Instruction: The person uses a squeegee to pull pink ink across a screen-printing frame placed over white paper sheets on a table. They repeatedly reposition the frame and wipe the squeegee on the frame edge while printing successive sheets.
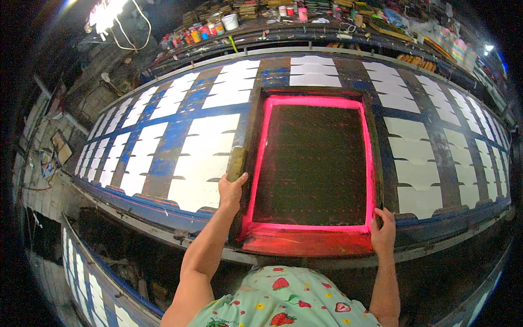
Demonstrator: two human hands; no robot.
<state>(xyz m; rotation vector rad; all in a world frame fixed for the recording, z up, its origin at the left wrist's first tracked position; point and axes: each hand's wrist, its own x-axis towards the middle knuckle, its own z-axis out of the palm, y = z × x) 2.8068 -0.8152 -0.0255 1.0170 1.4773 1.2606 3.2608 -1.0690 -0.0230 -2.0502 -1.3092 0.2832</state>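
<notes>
A screen-printing frame [375, 163] lies on the long table in front of me, with bright pink ink around its dark mesh [313, 163]. Its near end carries a red-smeared strip [305, 243]. At the frame's left side, my left hand [232, 191] is closed around the lower end of a yellowish wooden piece [236, 162]; whether it also grips the frame is unclear. My right hand [383, 229] holds the right rail near the close corner, its fingers curled over the edge. White cut paper pieces [204, 155] lie in overlapping columns on both sides.
The blue-stained table [163, 166] runs far to the left and right. Behind it stands a cluttered shelf [261, 34] with paint tubs [230, 22] and stacked frames. A lamp [106, 16] hangs at upper left. Another table with white sheets [98, 294] is at lower left.
</notes>
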